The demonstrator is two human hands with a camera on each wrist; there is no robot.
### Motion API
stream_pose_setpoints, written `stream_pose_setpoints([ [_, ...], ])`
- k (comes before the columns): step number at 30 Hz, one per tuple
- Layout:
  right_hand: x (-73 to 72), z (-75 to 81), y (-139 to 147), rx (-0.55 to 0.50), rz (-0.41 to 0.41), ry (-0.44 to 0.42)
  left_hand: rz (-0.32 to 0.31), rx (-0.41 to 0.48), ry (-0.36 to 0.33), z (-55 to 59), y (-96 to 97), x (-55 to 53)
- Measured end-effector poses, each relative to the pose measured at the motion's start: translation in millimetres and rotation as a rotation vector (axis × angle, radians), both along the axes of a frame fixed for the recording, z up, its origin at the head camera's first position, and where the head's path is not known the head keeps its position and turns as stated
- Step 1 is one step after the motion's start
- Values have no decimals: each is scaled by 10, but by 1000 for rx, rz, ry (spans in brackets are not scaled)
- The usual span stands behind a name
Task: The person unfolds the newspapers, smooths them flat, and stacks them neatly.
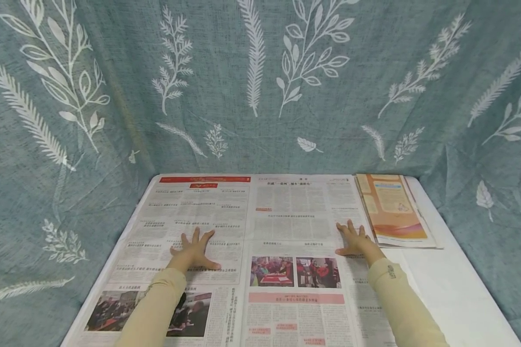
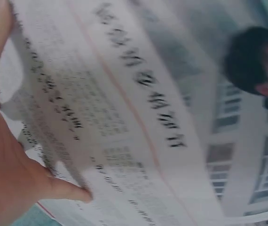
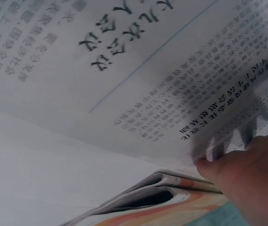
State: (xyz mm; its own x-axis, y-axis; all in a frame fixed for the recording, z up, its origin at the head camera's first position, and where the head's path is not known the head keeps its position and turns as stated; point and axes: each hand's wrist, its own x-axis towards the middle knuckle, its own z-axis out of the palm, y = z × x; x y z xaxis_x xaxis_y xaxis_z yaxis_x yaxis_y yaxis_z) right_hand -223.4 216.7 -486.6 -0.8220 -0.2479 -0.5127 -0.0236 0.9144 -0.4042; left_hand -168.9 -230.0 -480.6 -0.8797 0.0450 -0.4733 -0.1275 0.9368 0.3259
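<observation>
A spread newspaper (image 1: 286, 229) lies across the white table, its centre fold running between my two hands. My left hand (image 1: 193, 253) rests on the left page with fingers and thumb spread wide. On the right page, near its outer edge, lies my right hand (image 1: 357, 243), its fingers also spread. In the left wrist view, the thumb and fingers of my left hand (image 2: 14, 174) reach over printed columns. From the right wrist, my right hand (image 3: 251, 176) appears over the print, with shadows under its fingers. Neither hand grips anything.
A folded stack of orange and cream printed papers (image 1: 395, 209) lies at the back right, just beyond my right hand. White tabletop (image 1: 438, 284) shows along the right side. Blue-green curtains (image 1: 260, 140) with white leaf patterns hang behind and at both sides.
</observation>
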Motion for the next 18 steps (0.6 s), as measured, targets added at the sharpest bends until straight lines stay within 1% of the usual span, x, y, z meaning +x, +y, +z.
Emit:
stream_pose_setpoints([
  [3,3,-5,-24,19,-1,13,37,6,-22,48,49,12],
  [7,7,-5,-33,32,-29,21,78,24,-57,118,147,4],
  [11,14,-5,-54,18,-31,20,117,32,-87,138,174,15],
  [14,6,14,-70,22,-5,37,119,7,-91,132,161,7],
  [18,-47,73,-45,52,38,118,118,2,-109,123,152,-28],
])
